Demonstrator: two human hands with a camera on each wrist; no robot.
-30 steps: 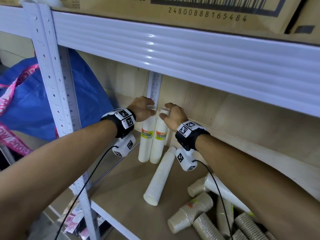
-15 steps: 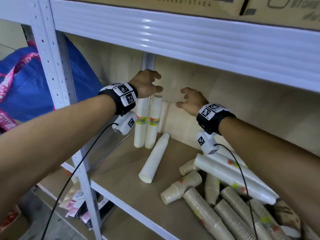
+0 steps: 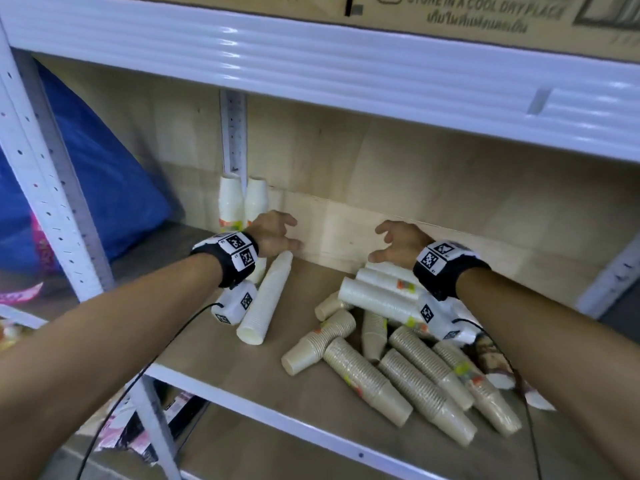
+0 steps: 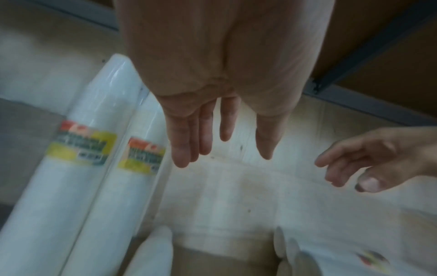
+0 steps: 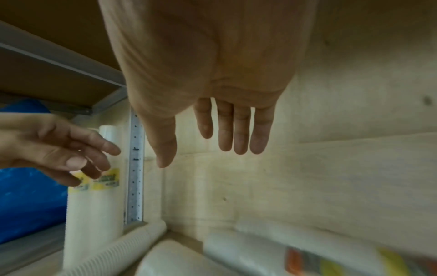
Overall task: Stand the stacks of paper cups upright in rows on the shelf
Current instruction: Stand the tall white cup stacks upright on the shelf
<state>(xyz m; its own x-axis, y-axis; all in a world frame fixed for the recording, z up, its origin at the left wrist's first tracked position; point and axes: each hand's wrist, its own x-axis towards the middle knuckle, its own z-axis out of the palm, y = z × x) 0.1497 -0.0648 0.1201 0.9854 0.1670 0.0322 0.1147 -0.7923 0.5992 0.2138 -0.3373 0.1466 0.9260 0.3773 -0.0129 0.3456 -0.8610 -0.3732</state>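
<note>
Two wrapped white cup stacks (image 3: 242, 202) (image 4: 99, 164) (image 5: 94, 205) stand upright side by side in the shelf's back left corner. My left hand (image 3: 277, 232) (image 4: 222, 147) hovers open just right of them, above a bare white stack (image 3: 266, 299) lying on the shelf board (image 3: 214, 344). My right hand (image 3: 394, 244) (image 5: 212, 149) is open and empty, over wrapped white stacks (image 3: 377, 296) (image 5: 272, 257) lying flat. Neither hand holds anything.
A pile of several beige cup stacks (image 3: 398, 368) lies at the right front of the shelf. The upper shelf beam (image 3: 346, 64) runs close overhead, with a cardboard box on it. A blue bag (image 3: 104, 188) sits left of the white upright post (image 3: 45, 188).
Both hands have let go of the two upright stacks and dropped lower. The right hand moved right over the lying wrapped stacks; the left hand sank toward the bare lying stack.
</note>
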